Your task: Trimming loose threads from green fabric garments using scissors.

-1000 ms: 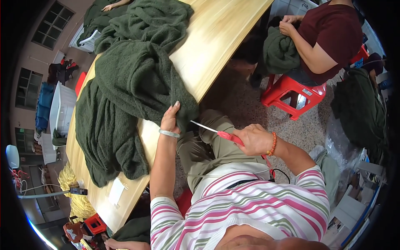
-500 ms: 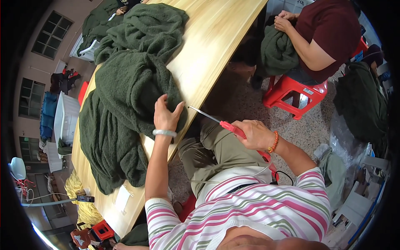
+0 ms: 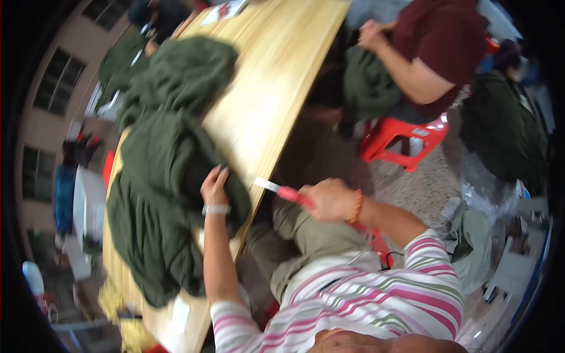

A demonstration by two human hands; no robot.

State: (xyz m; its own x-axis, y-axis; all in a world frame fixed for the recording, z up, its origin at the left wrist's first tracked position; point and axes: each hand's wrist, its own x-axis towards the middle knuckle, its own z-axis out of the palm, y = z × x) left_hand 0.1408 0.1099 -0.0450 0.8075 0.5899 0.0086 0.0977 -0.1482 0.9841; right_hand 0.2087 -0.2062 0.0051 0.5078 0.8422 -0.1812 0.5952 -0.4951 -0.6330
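Dark green fleecy fabric [image 3: 162, 150] lies in a heap along the left part of the wooden table. On its right side, my left hand [image 3: 214, 189] is closed, thumb and fingertips pinching what looks like a bit of that fabric; blur hides the exact grip. My right hand [image 3: 329, 199] wraps around the red handle of a slim tool [image 3: 294, 196] with a pale metal shaft. The shaft points left over the table's edge, apart from the fabric. Blur hides the tip, and the tool's exact kind does not show.
A second green heap [image 3: 179, 73] lies farther up the wooden table [image 3: 265, 76]. At right, a person in a maroon shirt [image 3: 438, 50] sits on a red stool [image 3: 406, 141] holding green fabric. More dark fabric [image 3: 500, 126] is piled at far right. A white bin [image 3: 89, 197] stands left.
My left hand has gone from spread fingers to a pinch at the fabric. My right hand and the tool have shifted a little left and down. The view has moved and blurred.
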